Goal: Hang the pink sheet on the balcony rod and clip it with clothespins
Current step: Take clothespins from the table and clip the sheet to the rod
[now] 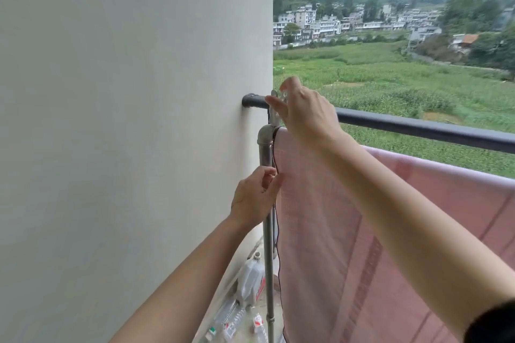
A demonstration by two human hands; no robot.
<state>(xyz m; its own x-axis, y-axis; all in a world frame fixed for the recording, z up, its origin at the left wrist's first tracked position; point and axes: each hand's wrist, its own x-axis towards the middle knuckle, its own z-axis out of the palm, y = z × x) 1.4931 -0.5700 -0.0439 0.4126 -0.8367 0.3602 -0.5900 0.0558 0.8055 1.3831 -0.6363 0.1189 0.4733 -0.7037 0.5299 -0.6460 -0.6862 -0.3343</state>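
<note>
The pink sheet [362,231] hangs over a silver rod that runs right from a grey elbow joint [265,136]; the rod itself is hidden under the fabric. My left hand [255,198] pinches the sheet's dark-trimmed left edge beside the upright silver post [269,253]. My right hand [303,108] is raised above the sheet's top left corner, fingers closed on a clear plastic clothespin [274,108] that points down toward the corner by the elbow joint.
A white wall [125,120] fills the left side, close to the post. A dark balcony railing [418,127] runs behind the sheet. Plastic bottles and a jug [250,281] lie on the floor at the wall's foot. Fields and houses lie beyond.
</note>
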